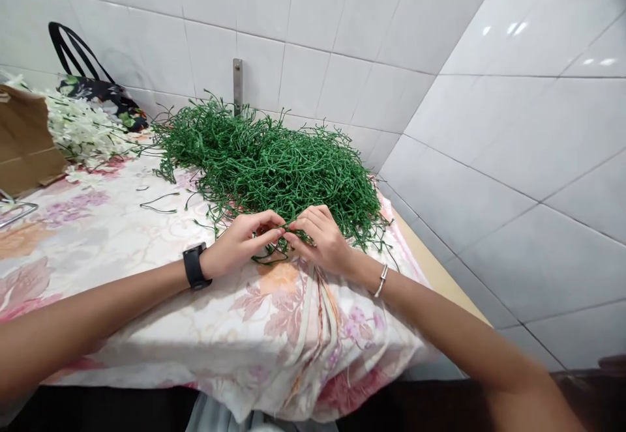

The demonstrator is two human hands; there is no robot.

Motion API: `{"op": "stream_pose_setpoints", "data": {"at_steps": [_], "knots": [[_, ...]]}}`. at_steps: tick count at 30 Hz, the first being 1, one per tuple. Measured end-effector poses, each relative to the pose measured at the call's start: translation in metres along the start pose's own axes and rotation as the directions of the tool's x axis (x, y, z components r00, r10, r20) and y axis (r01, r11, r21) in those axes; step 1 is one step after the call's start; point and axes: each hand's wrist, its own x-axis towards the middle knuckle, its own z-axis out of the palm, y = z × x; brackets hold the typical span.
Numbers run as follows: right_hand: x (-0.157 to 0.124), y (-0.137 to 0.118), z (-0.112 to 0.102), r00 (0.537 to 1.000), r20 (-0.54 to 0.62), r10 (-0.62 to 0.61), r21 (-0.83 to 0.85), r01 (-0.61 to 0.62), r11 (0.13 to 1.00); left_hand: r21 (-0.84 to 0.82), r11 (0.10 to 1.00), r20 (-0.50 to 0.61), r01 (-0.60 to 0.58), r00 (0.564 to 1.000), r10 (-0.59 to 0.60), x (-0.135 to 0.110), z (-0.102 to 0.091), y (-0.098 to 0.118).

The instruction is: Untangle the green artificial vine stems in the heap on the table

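Any marking on the face of your black wristwatch (196,266) is unreadable at this angle. Your left hand (252,233) and right hand (315,236) meet at the front edge of the green stem pile (298,168); the fingers of both are pinched narrow around a thin green stem (287,225). A silver bracelet (381,281) sits on your right wrist.

The pile lies directly ahead of you, near the tiled wall (313,8), and covers the rear centre of the worktop (437,269). A metal bracket (237,83) rises behind it. Loose stems (159,208) lie left of the pile on the floral cloth (161,328), which is gathered in folds below your hands. At far left, white artificial flowers (90,131) lie between a brown paper bag (29,142) and a black floral bag (100,96) with 2 visible handle straps.
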Motion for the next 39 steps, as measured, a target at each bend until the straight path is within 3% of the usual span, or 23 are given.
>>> {"op": "stream_pose_setpoints", "data": {"at_steps": [4, 8, 14, 19, 25, 29, 33, 39], "knots": [[-0.002, 0.006, 0.004, 1.000, 0.026, 0.012, 0.005, -0.012, 1.000, 0.273, 0.955, -0.008, -0.115, 0.993, 0.122, 0.001, 0.002, -0.010], [-0.002, 0.005, 0.007, 0.998, 0.058, -0.016, -0.035, 0.018, 0.999, 0.581, 0.749, 0.084, -0.319, 0.939, 0.335, 0.002, 0.000, -0.017], [-0.001, 0.004, 0.009, 0.998, 0.011, -0.063, 0.009, 0.063, 0.998, 0.688, 0.632, 0.086, -0.357, 0.905, 0.417, 0.003, -0.003, -0.015], [-0.003, 0.007, 0.013, 0.995, -0.012, -0.094, 0.100, 0.095, 0.990, 0.704, 0.660, 0.013, -0.262, 0.934, 0.357, 0.002, 0.005, -0.020], [-0.004, 0.006, 0.015, 1.000, 0.022, -0.008, 0.196, 0.004, 0.981, 0.714, 0.670, -0.028, -0.203, 0.948, 0.317, 0.004, 0.010, -0.023], [-0.003, 0.005, 0.014, 0.998, 0.034, 0.049, 0.157, -0.054, 0.986, 0.728, 0.669, -0.073, -0.147, 0.954, 0.289, 0.007, 0.010, -0.024], [-0.001, 0.004, 0.012, 0.994, 0.085, 0.072, 0.074, -0.079, 0.994, 0.759, 0.636, -0.050, -0.141, 0.961, 0.274, 0.008, 0.012, -0.025], [0.000, 0.004, 0.008, 0.995, 0.102, 0.013, 0.039, -0.017, 0.999, 0.787, 0.590, 0.023, -0.179, 0.965, 0.263, 0.003, 0.014, -0.020]]}}
